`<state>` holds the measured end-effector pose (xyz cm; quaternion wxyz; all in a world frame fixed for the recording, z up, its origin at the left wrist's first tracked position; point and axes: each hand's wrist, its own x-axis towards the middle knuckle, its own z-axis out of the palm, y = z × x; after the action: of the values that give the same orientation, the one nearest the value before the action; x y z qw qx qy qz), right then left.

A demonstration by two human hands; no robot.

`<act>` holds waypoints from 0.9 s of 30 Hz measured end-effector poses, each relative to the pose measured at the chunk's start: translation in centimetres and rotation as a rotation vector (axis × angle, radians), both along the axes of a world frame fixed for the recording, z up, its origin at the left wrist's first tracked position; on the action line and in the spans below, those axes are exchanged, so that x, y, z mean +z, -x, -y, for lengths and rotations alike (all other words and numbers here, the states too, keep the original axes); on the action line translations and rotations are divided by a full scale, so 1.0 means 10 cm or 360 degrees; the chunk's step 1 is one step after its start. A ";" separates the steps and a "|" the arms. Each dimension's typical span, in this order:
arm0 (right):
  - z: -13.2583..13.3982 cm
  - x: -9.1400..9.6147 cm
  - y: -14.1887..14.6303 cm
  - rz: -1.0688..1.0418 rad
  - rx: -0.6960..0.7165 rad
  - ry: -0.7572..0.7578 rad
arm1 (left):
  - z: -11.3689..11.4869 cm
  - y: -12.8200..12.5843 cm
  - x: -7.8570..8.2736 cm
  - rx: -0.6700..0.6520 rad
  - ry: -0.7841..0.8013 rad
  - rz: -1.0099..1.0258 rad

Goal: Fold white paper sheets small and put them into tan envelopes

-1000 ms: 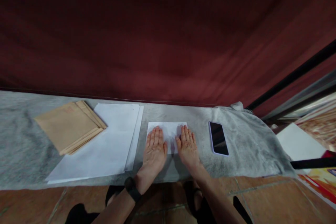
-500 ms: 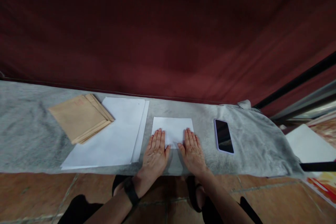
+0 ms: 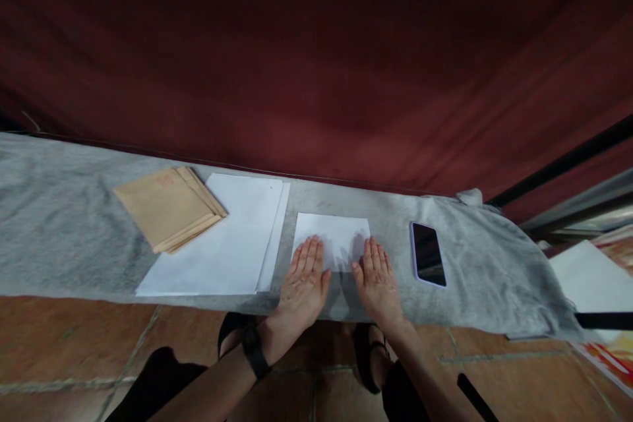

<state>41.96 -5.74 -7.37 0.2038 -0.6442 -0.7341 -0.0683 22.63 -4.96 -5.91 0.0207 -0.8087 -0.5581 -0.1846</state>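
small sheet (image 3: 336, 227): smooth, matt paper
large sheets (image 3: 222, 257): smooth paper
envelopes (image 3: 161, 204): matt brown paper
phone (image 3: 428, 254): glossy, glass-like face
cover (image 3: 475, 270): soft, rumpled cloth
backdrop (image 3: 297, 79): matt, probably cloth, dimly lit
floor (image 3: 74, 333): matt tile

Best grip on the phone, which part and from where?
Probably the two long edges near mid-length, right hand coming from above, thumb on the left edge, fingers on the right. The phone lies flat, screen up, on the grey cloth, long sides running away from the person. Both long edges look unobstructed, and this hand is nearer.
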 end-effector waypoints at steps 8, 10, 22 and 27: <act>0.02 0.02 0.24 -0.0021 0.0364 0.0128 | 0.10 -0.13 -0.08 -0.0254 -0.0037 -0.0077; 0.02 -0.01 0.21 0.0010 0.0311 0.0100 | 0.11 -0.09 -0.10 -0.0205 -0.0056 -0.0074; 0.08 -0.10 -0.03 0.0139 0.0071 -0.0024 | 0.13 0.08 -0.03 0.0001 0.0006 -0.0074; 0.01 -0.05 -0.02 0.0080 0.0000 -0.0031 | 0.01 0.00 0.12 0.0028 0.0061 -0.0039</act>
<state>42.16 -5.86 -7.83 0.1917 -0.6403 -0.7382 -0.0917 22.60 -5.03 -4.73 0.0136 -0.8063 -0.5683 -0.1638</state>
